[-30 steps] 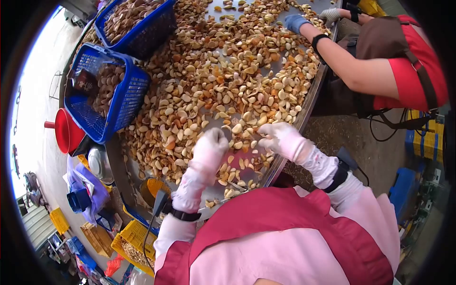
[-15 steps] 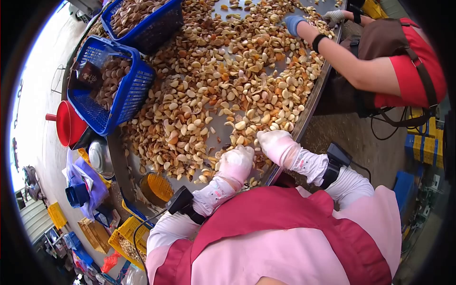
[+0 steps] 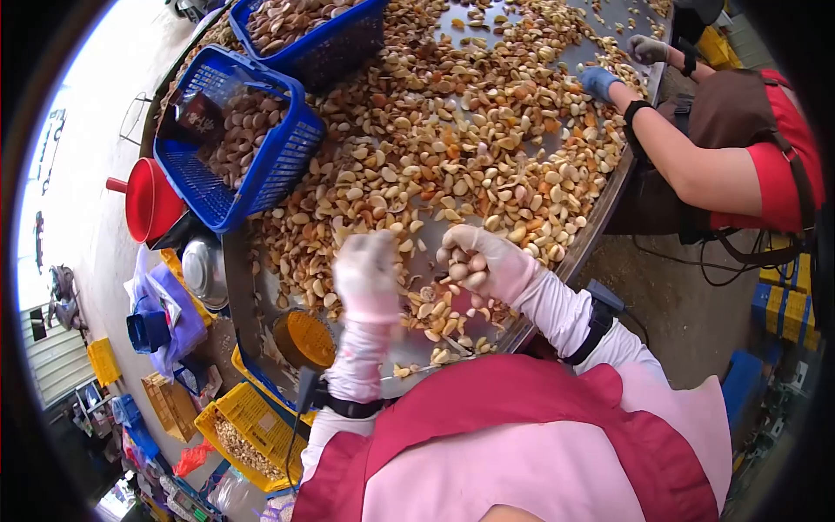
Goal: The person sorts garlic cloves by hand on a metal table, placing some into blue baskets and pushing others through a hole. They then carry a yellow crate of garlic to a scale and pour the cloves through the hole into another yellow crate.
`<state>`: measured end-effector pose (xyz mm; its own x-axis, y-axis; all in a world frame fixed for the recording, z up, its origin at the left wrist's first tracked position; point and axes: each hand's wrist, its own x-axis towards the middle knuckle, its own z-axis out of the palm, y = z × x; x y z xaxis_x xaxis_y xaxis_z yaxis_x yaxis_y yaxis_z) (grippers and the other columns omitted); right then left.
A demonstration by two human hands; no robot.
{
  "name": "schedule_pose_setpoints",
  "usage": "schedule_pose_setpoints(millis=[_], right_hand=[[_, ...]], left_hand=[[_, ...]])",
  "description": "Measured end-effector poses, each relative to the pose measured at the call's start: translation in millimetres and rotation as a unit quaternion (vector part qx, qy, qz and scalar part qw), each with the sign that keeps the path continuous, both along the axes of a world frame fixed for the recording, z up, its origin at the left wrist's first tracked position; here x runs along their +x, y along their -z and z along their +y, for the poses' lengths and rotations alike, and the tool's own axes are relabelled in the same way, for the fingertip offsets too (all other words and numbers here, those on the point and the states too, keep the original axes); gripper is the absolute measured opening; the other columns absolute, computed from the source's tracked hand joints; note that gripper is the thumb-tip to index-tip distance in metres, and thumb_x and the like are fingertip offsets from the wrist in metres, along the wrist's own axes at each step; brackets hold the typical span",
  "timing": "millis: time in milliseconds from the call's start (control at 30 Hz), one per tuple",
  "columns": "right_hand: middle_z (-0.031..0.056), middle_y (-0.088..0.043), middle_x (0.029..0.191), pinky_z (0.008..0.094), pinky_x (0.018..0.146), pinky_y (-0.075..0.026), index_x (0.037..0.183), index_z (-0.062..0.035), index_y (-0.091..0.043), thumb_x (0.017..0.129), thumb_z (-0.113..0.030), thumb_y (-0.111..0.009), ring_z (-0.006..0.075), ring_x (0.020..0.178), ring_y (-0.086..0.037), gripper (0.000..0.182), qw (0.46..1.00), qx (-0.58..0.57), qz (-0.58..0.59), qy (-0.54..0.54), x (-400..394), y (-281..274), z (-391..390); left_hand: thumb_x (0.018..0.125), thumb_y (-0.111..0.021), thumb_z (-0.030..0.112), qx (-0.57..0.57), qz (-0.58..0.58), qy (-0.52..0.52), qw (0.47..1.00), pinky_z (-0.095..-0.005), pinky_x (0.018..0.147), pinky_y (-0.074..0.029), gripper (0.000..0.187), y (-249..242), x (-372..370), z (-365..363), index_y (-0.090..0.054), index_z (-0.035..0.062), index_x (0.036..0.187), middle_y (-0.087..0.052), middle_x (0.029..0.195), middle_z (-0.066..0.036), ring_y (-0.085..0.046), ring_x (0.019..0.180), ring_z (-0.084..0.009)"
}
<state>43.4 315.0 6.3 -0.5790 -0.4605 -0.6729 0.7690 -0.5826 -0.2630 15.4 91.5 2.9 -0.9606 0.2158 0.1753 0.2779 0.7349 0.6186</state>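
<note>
My right hand [image 3: 487,259], in a pale glove, is curled around several round, tan pieces [image 3: 468,268] that look like garlic cloves. It is above the near part of the metal table [image 3: 414,355]. To its left, my gloved left hand [image 3: 366,271] is over the heap of similar pale and brown cloves [image 3: 374,187]; motion blurs its fingers, and whatever they may hold cannot be made out. A few loose cloves [image 3: 445,320] lie on the metal below and between my hands.
Two blue baskets of brownish cloves, one nearer [image 3: 287,157] and one farther [image 3: 348,39], stand at left. A red scoop [image 3: 150,202] and metal bowl [image 3: 204,270] sit beyond the table edge. Across the right edge, a co-worker's blue-gloved hand [image 3: 598,84] touches the cloves.
My left hand has moved up and left, off the near cloves. My right hand has turned and now shows cloves in its grasp. The view has shifted, and more bare metal shows near me.
</note>
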Motion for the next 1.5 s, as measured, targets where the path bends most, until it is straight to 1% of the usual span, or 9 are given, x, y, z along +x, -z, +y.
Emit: schedule_pose_setpoints(millis=[133, 333, 467, 600, 733, 900, 1067, 1333, 1500], right_hand=[[0.0013, -0.064, 0.081, 0.0201, 0.047, -0.046, 0.107, -0.0037, -0.068, 0.094, -0.025, -0.066, 0.0061, 0.062, -0.058, 0.025, 0.927, 0.236, 0.218, -0.192, -29.6, -5.4, -46.1], [0.0146, -0.074, 0.099, 0.0396, 0.083, -0.058, 0.102, -0.0062, -0.076, 0.090, -0.027, -0.064, 0.0306, 0.096, -0.073, 0.027, 0.416, 0.629, 0.474, -0.454, -53.1, 26.1, -152.3], [0.0130, -0.075, 0.097, 0.0385, 0.082, -0.057, 0.102, -0.0038, -0.075, 0.089, -0.023, -0.061, 0.0296, 0.092, -0.073, 0.027, 0.467, 0.571, 0.431, -0.520, -73.6, 30.0, -144.3], [0.0083, -0.070, 0.087, 0.0300, 0.059, -0.057, 0.110, -0.0040, -0.068, 0.095, -0.036, -0.063, 0.0160, 0.072, -0.066, 0.035, 0.892, 0.229, 0.234, -0.312, -61.7, 9.4, -81.6], [0.0040, -0.067, 0.091, 0.0229, 0.048, -0.049, 0.112, -0.0046, -0.063, 0.097, -0.028, -0.063, 0.0082, 0.072, -0.065, 0.027, 0.959, 0.091, 0.134, -0.231, -34.9, 17.6, -90.0], [0.0042, -0.066, 0.086, 0.0238, 0.049, -0.048, 0.108, -0.0029, -0.063, 0.101, -0.034, -0.055, 0.0090, 0.058, -0.060, 0.032, 0.905, 0.263, 0.205, -0.265, -17.3, -0.4, -89.1], [0.0094, -0.067, 0.093, 0.0221, 0.047, -0.048, 0.121, -0.0010, -0.056, 0.106, -0.039, -0.041, 0.0123, 0.060, -0.062, 0.044, 0.956, 0.167, 0.194, -0.145, -14.8, 10.8, -86.8], [0.0214, -0.059, 0.107, 0.0393, 0.079, -0.064, 0.118, 0.0076, -0.050, 0.101, -0.014, -0.042, 0.0270, 0.089, -0.065, 0.029, 0.939, 0.035, 0.234, 0.251, -260.2, -102.0, -90.5], [0.0310, -0.060, 0.117, 0.0479, 0.107, -0.050, 0.119, 0.0120, -0.054, 0.105, -0.016, -0.044, 0.0392, 0.113, -0.062, 0.033, 0.882, 0.155, 0.348, 0.276, -297.9, -108.3, -81.7]], left_hand=[[0.083, -0.070, 0.012, -0.145, -0.036, -0.018, 0.989, -0.0395, 0.078, -0.054, 0.020, 21.0, -24.1, -41.5, -0.072, 0.0066, 0.102, -0.067, 0.095, -0.014, -0.067, 0.086, -0.0353], [0.085, -0.071, 0.012, 0.129, -0.160, -0.155, 0.966, -0.0283, 0.064, -0.049, 0.014, 37.5, -52.8, -84.3, -0.069, 0.0043, 0.098, -0.066, 0.078, -0.005, -0.059, 0.068, -0.0131], [0.090, -0.070, 0.004, 0.289, -0.258, -0.217, 0.896, -0.0203, 0.061, -0.047, 0.017, 25.1, -24.2, -118.8, -0.068, 0.0015, 0.106, -0.066, 0.084, 0.000, -0.056, 0.069, -0.0057], [0.090, -0.072, 0.005, 0.410, -0.221, -0.120, 0.877, -0.0203, 0.064, -0.049, 0.018, -2.1, 26.7, -57.8, -0.069, 0.0004, 0.107, -0.067, 0.091, -0.002, -0.057, 0.071, -0.0072], [0.082, -0.072, 0.010, -0.137, -0.055, 0.050, 0.988, -0.0391, 0.071, -0.055, 0.023, 21.7, 31.7, -73.7, -0.071, 0.0106, 0.105, -0.068, 0.094, -0.007, -0.066, 0.080, -0.0243], [0.078, -0.074, 0.012, -0.216, -0.128, 0.018, 0.968, -0.0411, 0.076, -0.056, 0.024, 15.6, 39.2, -68.2, -0.071, 0.0100, 0.102, -0.067, 0.097, -0.009, -0.068, 0.089, -0.0279], [0.084, -0.077, 0.006, 0.276, -0.160, -0.070, 0.945, -0.0310, 0.074, -0.057, 0.024, -6.5, 14.0, -45.6, -0.071, 0.0034, 0.108, -0.071, 0.098, -0.012, -0.069, 0.084, -0.0203], [0.093, -0.060, 0.046, -0.261, -0.083, 0.165, 0.948, -0.0690, 0.118, -0.012, 0.055, 24.3, -6.9, 34.5, -0.054, 0.0223, 0.143, -0.044, 0.154, -0.008, -0.029, 0.147, -0.0367], [0.096, -0.053, 0.052, -0.175, -0.060, 0.182, 0.966, -0.0659, 0.120, -0.012, 0.057, 51.9, 9.7, 15.6, -0.053, 0.0241, 0.145, -0.042, 0.157, -0.009, -0.026, 0.150, -0.0326]])
